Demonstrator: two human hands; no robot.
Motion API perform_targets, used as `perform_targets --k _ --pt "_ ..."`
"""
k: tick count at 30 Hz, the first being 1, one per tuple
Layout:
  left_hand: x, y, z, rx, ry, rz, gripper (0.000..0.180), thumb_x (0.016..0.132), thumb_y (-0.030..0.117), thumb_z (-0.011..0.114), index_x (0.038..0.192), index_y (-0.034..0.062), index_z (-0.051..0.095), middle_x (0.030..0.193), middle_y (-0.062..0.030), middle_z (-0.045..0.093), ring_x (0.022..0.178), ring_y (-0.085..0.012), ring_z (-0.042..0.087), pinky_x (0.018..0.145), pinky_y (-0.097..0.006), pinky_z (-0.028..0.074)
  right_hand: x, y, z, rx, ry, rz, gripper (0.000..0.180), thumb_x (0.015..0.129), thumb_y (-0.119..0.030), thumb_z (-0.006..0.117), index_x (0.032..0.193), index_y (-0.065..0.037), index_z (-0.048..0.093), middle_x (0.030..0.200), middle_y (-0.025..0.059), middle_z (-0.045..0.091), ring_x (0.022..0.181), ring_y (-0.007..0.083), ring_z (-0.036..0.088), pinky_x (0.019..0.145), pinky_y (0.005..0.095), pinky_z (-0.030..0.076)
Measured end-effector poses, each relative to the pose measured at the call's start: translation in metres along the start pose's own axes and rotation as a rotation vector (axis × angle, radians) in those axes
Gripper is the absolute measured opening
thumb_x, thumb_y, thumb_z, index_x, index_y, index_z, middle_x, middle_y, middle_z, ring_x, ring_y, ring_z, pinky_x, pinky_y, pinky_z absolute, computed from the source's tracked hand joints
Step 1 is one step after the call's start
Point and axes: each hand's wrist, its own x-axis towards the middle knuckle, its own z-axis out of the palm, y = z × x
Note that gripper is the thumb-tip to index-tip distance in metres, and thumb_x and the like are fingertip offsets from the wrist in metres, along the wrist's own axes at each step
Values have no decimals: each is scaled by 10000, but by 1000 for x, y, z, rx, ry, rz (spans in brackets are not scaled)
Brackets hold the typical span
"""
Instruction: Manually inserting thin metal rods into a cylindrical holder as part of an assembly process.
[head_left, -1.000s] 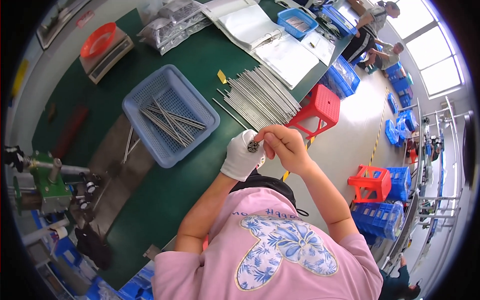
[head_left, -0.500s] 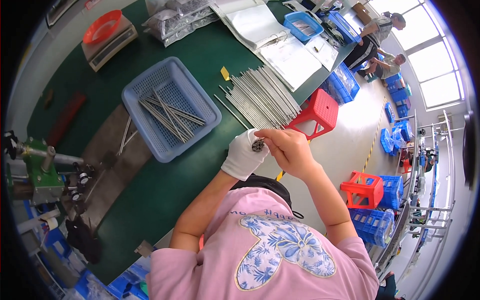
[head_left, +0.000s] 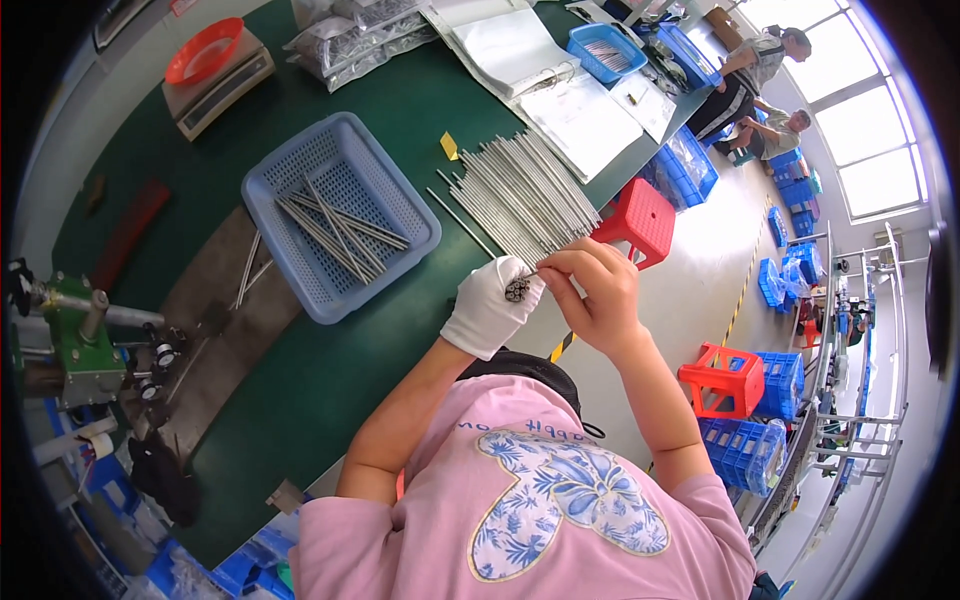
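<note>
Centre frame: gloved left hand closed around a rod bundle, ends facing the camera; bare right hand pinches one rod at the bundle; loose rods lie just above, long axes upper-right to lower-left.

A blue perforated basket holding a few rods was seen on the green desk, an orange-trayed scale behind it, and a red stool beside the desk.
</note>
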Motion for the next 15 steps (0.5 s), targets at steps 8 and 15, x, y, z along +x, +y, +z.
perform_targets --k 8,15 --pt "0 -5 3 -7 19 22 217 765 201 683 728 58 524 664 -138 545 612 -345 545 538 -397 446 -4 7 6 72 -17 38 83 729 -11 669 798 -34 630 707 70 602 593 212 574 527 300 435" --pt "0 -9 4 -25 8 82 180 719 137 678 761 58 523 687 -134 551 646 -343 552 565 -396 456 -4 4 8 -44 -44 -51 86 714 -39 681 787 -52 639 695 60 589 570 214 561 520 313 433"
